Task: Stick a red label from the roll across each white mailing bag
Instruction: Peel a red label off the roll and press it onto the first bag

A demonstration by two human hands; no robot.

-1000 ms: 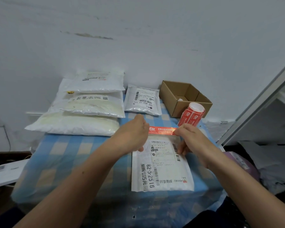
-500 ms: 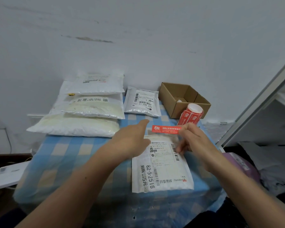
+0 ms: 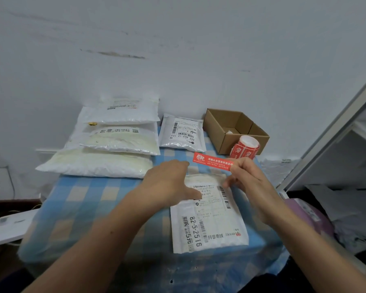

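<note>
A: What sits on the bench [image 3: 89, 199]?

B: A pile [image 3: 114, 144] of white bags at the back left, a small bag [image 3: 182, 132] beside it, and a box [image 3: 226, 123] at the back right with the roll [image 3: 246, 148] against its front. One bag [image 3: 209, 225] lies at the near edge.

A: And the hands?

B: A second ago both pinched the label [image 3: 212, 161], low at that bag's far edge. Now the left hand [image 3: 167, 185] has let go. Its fingers are straight and its thumb is over the bag, but I cannot tell if it touches. The right hand [image 3: 247, 180] alone pinches the label's right end.

A: Where is the label?

B: Higher than before, in the air beyond the bag's far edge, not stuck down.
</note>
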